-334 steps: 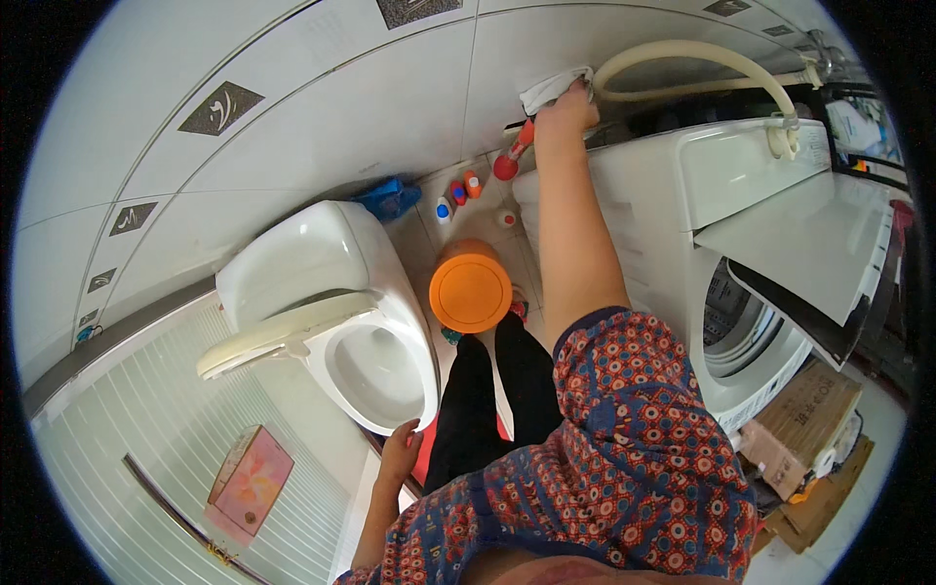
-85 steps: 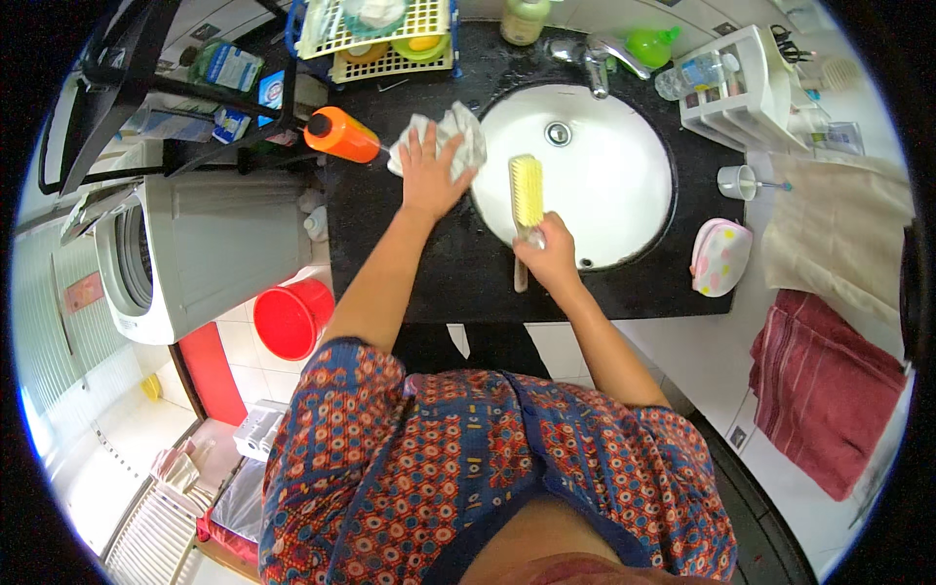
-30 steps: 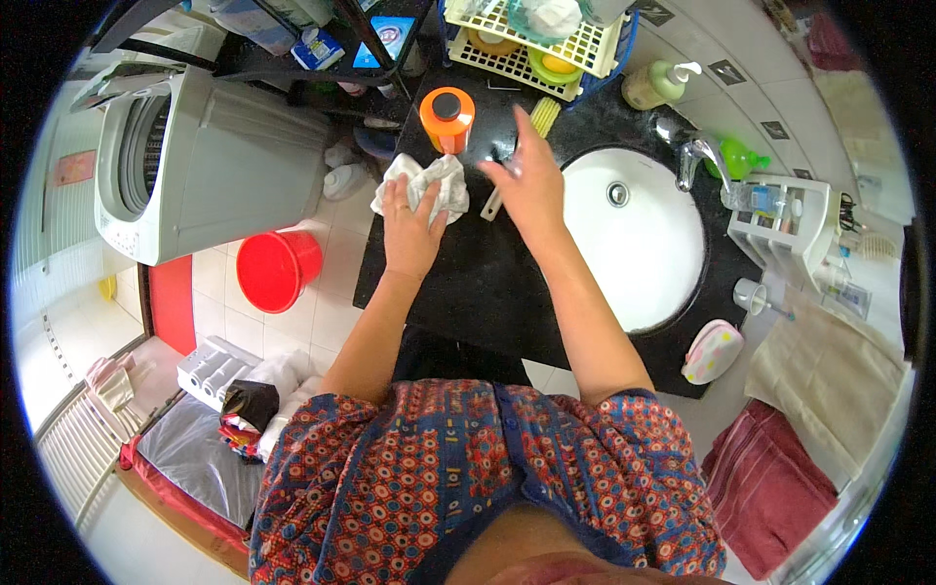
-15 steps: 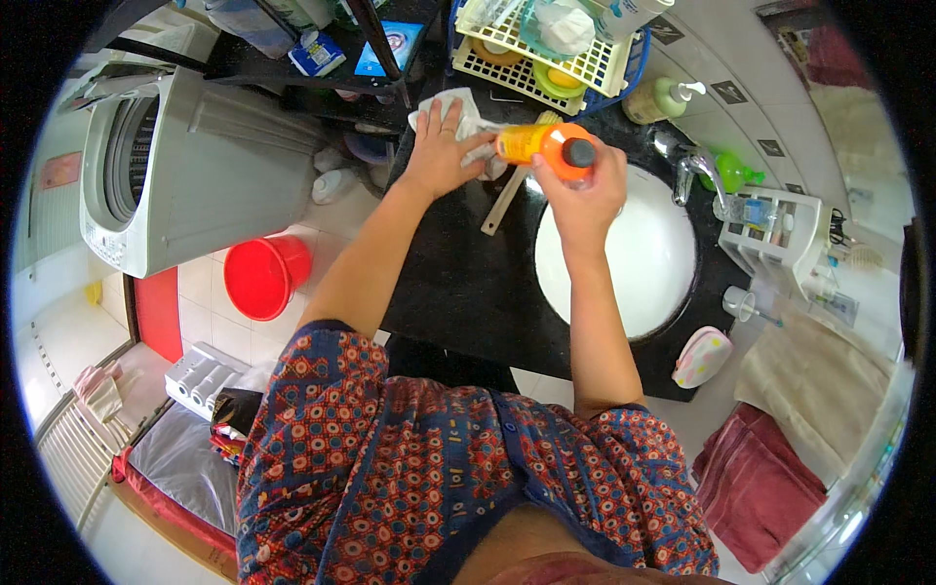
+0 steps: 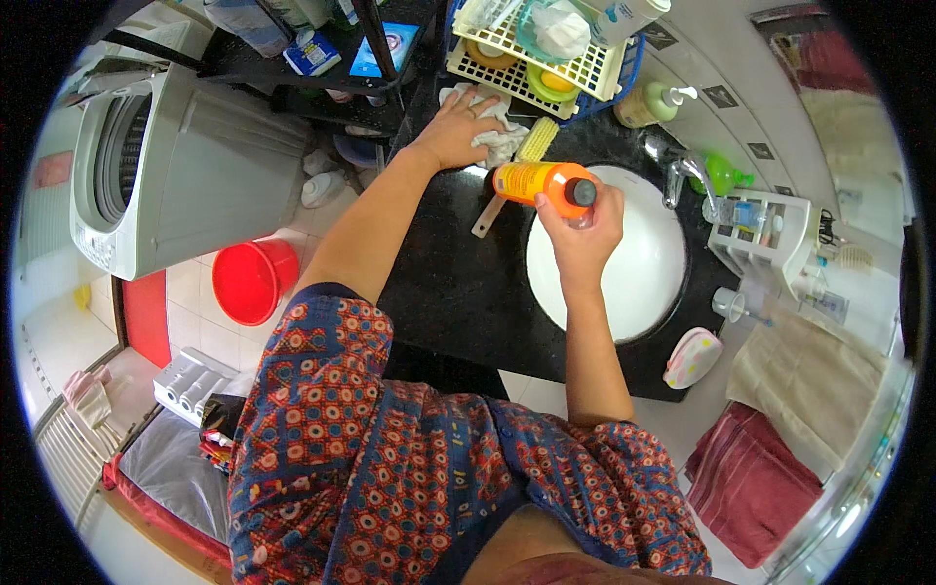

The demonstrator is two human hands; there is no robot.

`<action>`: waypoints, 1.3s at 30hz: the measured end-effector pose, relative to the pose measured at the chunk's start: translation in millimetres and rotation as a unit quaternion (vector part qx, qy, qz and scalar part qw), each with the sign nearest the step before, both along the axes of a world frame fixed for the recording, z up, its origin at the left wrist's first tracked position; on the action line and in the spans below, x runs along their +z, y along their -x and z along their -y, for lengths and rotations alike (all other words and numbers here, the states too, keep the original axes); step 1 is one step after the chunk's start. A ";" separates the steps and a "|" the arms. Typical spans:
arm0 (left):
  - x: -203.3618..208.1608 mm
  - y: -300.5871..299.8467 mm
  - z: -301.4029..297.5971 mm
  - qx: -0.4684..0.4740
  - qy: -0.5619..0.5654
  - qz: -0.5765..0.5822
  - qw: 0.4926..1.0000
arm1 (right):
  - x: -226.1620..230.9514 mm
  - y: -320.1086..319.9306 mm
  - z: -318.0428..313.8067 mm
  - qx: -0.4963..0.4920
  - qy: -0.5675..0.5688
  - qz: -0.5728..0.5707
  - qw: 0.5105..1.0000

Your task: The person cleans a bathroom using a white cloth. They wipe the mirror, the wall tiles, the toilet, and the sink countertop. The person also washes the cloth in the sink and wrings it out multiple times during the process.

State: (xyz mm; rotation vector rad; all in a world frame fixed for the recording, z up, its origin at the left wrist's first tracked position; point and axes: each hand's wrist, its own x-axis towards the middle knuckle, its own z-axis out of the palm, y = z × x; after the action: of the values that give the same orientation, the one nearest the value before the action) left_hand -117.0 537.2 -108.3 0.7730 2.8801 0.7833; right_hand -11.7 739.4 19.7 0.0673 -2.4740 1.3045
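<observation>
White cloth [image 5: 502, 144] under spread left hand [image 5: 456, 135], right hand [image 5: 591, 222] gripping orange bottle [image 5: 534, 183], black counter [image 5: 453, 278] stretching to front edge [image 5: 531, 368]

Left hand [image 5: 456, 132] spread over crumpled white cloth [image 5: 503, 144] on black surface [image 5: 448, 283], near cream rack [image 5: 546, 70]. Right hand [image 5: 597, 229] gripping orange bottle [image 5: 536, 182], dark cap [image 5: 582, 192], held tipped by left edge of white sink [image 5: 619, 283]. Yellow-bristled brush [image 5: 538, 139] on surface, handle [image 5: 487, 216] partly hidden behind bottle. Red bucket [image 5: 255, 283] on floor [image 5: 229, 341], left.

Free passage over the near countertop [image 5: 448, 292]; the dish rack [image 5: 606, 82] obstructs behind the cloth [image 5: 503, 144], the yellow brush [image 5: 538, 139] at its right.
</observation>
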 end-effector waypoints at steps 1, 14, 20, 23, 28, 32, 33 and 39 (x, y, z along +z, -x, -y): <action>0.7 -2.4 3.0 -0.004 -0.012 -0.001 1.000 | -0.1 -1.0 1.0 0.003 -0.011 -0.004 1.000; -12.6 -38.3 23.0 0.173 0.015 -0.053 0.983 | -4.4 27.2 32.5 0.050 0.002 -0.060 0.997; 11.1 -183.7 36.7 0.153 0.034 -0.012 0.988 | -5.4 73.7 54.9 0.055 -0.082 -0.040 0.994; 18.8 -257.2 52.2 0.149 0.042 0.063 0.986 | -12.4 90.8 74.7 0.068 -0.097 -0.010 0.993; 20.8 -300.3 54.1 0.144 0.052 0.076 0.985 | -27.7 109.6 87.1 0.085 -0.107 -0.016 0.991; 17.1 -278.0 43.1 0.143 0.032 0.041 0.988 | -48.4 78.7 67.4 0.079 0.000 0.066 0.995; 16.7 -265.5 39.1 0.134 0.021 0.034 0.990 | -72.3 70.6 55.0 0.060 -0.034 0.090 0.994; 2.6 -176.7 43.3 0.138 0.041 -0.031 0.989 | -93.5 47.5 45.4 0.106 -0.050 0.147 0.982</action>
State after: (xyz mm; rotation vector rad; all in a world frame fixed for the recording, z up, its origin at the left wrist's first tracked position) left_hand 59.7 493.9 -105.6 0.4001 3.0957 0.6661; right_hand -59.2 694.0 -73.7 0.1794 -2.8505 1.3568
